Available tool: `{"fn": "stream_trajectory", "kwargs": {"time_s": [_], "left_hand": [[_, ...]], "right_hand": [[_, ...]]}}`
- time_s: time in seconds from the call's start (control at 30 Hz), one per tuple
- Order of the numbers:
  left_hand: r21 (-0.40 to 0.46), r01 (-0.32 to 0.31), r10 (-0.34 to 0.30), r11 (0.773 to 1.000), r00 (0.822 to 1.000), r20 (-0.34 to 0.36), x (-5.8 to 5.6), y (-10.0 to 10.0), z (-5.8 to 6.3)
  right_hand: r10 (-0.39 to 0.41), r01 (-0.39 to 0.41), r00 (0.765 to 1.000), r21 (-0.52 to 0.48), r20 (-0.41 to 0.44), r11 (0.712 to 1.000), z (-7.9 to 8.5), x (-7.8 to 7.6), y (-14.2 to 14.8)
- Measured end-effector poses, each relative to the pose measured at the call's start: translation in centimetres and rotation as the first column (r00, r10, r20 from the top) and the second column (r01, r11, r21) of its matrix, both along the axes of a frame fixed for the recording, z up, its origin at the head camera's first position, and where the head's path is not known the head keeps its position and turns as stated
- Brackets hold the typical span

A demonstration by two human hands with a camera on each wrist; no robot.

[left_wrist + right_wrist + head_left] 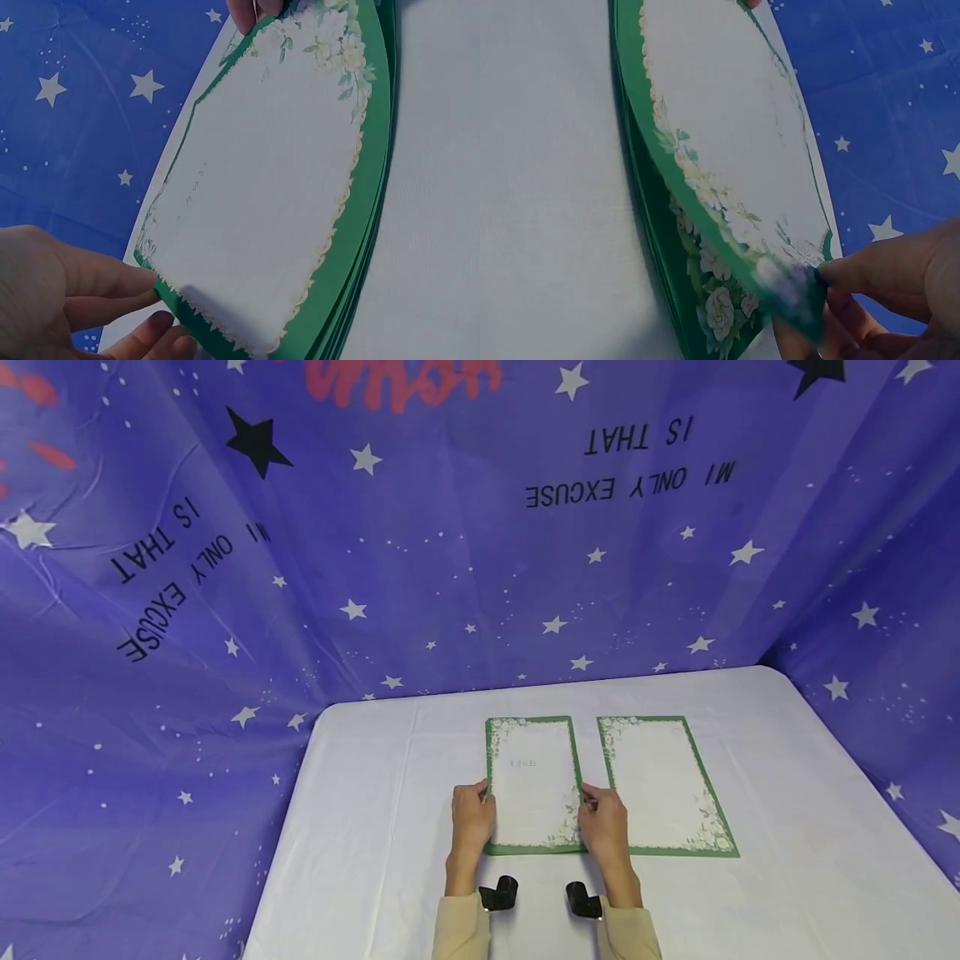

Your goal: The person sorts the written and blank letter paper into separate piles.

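Several sheets of green-bordered paper with white flower corners lie stacked on the table, the top sheet (531, 802) carrying a little faint writing. My left hand (472, 818) pinches the left edge of that top sheet between thumb and finger. At the opposite edge my right hand (604, 822) pinches it too. In the right wrist view the sheet's near edge bows up from the sheets below (718, 307), baring printed flowers. Green edges of the lower sheets also show in the left wrist view.
To the right lies a separate green-bordered sheet (660, 785), its left edge partly behind my right hand. A white cloth covers the table (360, 827). Blue-purple star-printed fabric (465, 568) hangs behind and at both sides. Black wrist cameras (501, 893) sit at the sleeves.
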State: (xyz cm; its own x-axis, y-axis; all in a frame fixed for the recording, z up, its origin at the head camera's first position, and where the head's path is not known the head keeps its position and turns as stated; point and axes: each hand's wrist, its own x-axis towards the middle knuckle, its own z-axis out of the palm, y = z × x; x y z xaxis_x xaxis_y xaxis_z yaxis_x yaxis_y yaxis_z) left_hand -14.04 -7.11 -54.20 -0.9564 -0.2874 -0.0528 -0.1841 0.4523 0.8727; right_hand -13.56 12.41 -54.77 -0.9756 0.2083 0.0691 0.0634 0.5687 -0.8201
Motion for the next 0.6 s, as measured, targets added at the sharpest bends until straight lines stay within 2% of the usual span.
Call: {"fn": "stream_trajectory", "kwargs": {"time_s": [0.3, 0.43, 0.6], "left_hand": [[0.055, 0.062, -0.059, 0.997, 0.997, -0.055, 0.0, -0.3, 0.2], [0.104, 0.097, -0.094, 0.990, 0.995, -0.033, 0.2, -0.7, 0.8], [0.140, 0.108, -0.107, 0.984, 0.994, -0.012, 0.7, -1.7, 1.8]], "right_hand": [[0.003, -0.001, 0.999, -0.057, 0.034, 0.998, 0.5, 0.5, 0.2], [0.003, 0.000, 0.999, -0.071, 0.036, 0.997, 1.1, 0.7, 0.3], [0.009, -0.006, 1.000, -0.114, 0.023, 0.993, 2.4, 1.0, 0.1]]}}
